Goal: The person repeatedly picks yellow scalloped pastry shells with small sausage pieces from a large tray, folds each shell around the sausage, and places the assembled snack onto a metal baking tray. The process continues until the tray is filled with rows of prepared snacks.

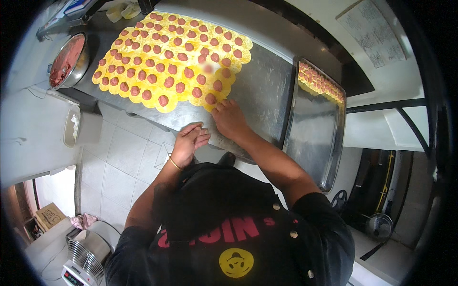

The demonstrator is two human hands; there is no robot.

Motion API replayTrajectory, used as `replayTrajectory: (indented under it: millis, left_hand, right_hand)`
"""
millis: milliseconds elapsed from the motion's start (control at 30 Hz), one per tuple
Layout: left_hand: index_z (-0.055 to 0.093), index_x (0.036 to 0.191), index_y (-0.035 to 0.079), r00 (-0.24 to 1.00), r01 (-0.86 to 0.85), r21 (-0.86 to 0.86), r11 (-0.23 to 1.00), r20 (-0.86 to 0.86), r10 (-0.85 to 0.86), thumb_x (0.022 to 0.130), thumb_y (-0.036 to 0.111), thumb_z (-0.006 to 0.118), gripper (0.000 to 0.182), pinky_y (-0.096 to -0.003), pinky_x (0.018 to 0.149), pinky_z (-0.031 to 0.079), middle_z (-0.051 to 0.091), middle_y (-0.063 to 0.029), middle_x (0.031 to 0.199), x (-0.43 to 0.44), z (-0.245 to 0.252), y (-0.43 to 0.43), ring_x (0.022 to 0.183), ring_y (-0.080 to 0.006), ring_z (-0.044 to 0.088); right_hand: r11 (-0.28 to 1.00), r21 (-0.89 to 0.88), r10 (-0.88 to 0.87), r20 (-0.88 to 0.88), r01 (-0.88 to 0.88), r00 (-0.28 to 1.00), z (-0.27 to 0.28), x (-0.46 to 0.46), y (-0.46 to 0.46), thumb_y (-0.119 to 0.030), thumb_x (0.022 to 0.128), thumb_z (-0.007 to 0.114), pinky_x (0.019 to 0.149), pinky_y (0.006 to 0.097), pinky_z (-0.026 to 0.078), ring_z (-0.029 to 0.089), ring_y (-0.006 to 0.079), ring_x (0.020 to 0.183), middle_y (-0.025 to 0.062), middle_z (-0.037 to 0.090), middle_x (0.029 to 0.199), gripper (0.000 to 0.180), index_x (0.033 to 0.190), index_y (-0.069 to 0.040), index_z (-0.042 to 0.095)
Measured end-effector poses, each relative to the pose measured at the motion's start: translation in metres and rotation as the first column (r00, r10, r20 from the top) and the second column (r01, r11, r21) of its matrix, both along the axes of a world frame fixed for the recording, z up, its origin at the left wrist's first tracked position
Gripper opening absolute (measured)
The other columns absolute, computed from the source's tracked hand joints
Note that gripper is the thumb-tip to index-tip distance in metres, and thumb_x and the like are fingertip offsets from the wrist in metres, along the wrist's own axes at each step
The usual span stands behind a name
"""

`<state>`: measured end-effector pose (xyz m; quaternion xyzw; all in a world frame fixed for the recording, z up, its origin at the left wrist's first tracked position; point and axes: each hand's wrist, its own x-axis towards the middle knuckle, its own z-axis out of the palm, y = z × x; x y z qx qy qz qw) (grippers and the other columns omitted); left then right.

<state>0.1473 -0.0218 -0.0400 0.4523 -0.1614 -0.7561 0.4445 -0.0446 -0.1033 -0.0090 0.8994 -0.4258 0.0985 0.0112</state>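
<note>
Round yellow dough wrappers (166,107) lie overlapping in rows on a metal worktop, each with a ball of pink meat filling (163,100) on it. My right hand (229,116) is at the near right corner of the rows, its fingertips touching the edge of a yellow wrapper (207,108); whether they pinch it is hard to tell. Just in front of my body, at the worktop's near edge, is my left hand (191,140), palm partly up, fingers loosely curled; I see nothing in it.
A steel bowl (83,64) of pink filling stands at the left end of the metal worktop (264,89). On the right is a large metal tray (291,143) with filled yellow pieces (318,79) along its far end. A pale bin (89,128) stands below at left.
</note>
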Motion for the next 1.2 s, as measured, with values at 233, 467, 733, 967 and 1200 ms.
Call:
replayTrajectory:
  millis: [233, 467, 733, 967, 1200]
  left_hand:
    - [0.050, 0.140, -0.004, 0.976, 0.130, -0.051, 0.990, -0.168, -0.137, 0.105, 0.013, 0.054, 0.039, -0.0419, 0.094, 0.058, 0.068, -0.0196, 0.119, 0.010, -0.019, -0.024, 0.106, -0.0315, 0.071]
    - [0.053, 0.138, -0.001, 0.929, 0.356, -0.477, 0.804, 0.273, -0.250, 0.105, 0.012, 0.056, 0.036, -0.0389, 0.096, 0.056, 0.067, -0.0151, 0.127, 0.014, -0.046, -0.036, 0.109, -0.0274, 0.069]
    - [0.058, 0.137, 0.000, 0.931, -0.005, -0.163, 0.987, -0.360, -0.055, 0.111, 0.016, 0.047, 0.033, -0.0368, 0.098, 0.056, 0.067, -0.0095, 0.128, -0.002, 0.000, -0.036, 0.113, -0.0219, 0.067]
    - [0.057, 0.138, 0.000, 0.964, -0.066, -0.284, 0.957, -0.267, -0.013, 0.112, 0.018, 0.045, 0.033, -0.0357, 0.105, 0.051, 0.065, -0.0095, 0.133, -0.028, 0.083, -0.040, 0.121, -0.0209, 0.063]
    - [0.066, 0.126, -0.004, 0.980, -0.195, -0.468, 0.862, -0.129, 0.151, 0.105, 0.005, 0.061, 0.024, -0.0252, 0.088, 0.058, 0.073, -0.0107, 0.118, -0.066, 0.115, -0.041, 0.104, -0.0135, 0.070]
  right_hand:
    - [0.976, 0.095, -0.179, -0.141, 0.193, 0.974, 0.000, 0.019, 0.013, -0.013, 0.089, 0.057, 0.096, 0.0451, 0.045, 0.063, 0.0304, 0.110, 0.0132, 0.069, 0.109, 0.024, 0.106, -0.004, 0.072]
    - [0.961, 0.103, -0.251, -0.058, 0.256, 0.966, 0.006, 0.034, 0.016, -0.013, 0.088, 0.060, 0.086, 0.0469, 0.048, 0.067, 0.0323, 0.100, 0.0166, 0.069, 0.102, 0.037, 0.123, -0.003, 0.064]
    - [0.992, 0.050, -0.128, 0.485, 0.119, 0.865, 0.019, 0.015, 0.085, -0.014, 0.096, 0.065, 0.084, 0.0470, 0.054, 0.068, 0.0368, 0.094, 0.0168, 0.072, 0.101, 0.016, 0.106, -0.003, 0.070]
    - [0.846, 0.526, -0.518, 0.777, 0.082, 0.357, 0.023, -0.015, 0.073, -0.017, 0.097, 0.070, 0.074, 0.0322, 0.054, 0.067, 0.0167, 0.080, 0.0134, 0.071, 0.094, 0.033, 0.125, 0.000, 0.070]
    - [0.848, 0.530, -0.514, 0.831, -0.024, 0.210, 0.067, -0.017, 0.044, -0.014, 0.097, 0.069, 0.071, 0.0292, 0.051, 0.062, 0.0107, 0.076, 0.0068, 0.069, 0.091, 0.025, 0.117, 0.000, 0.070]
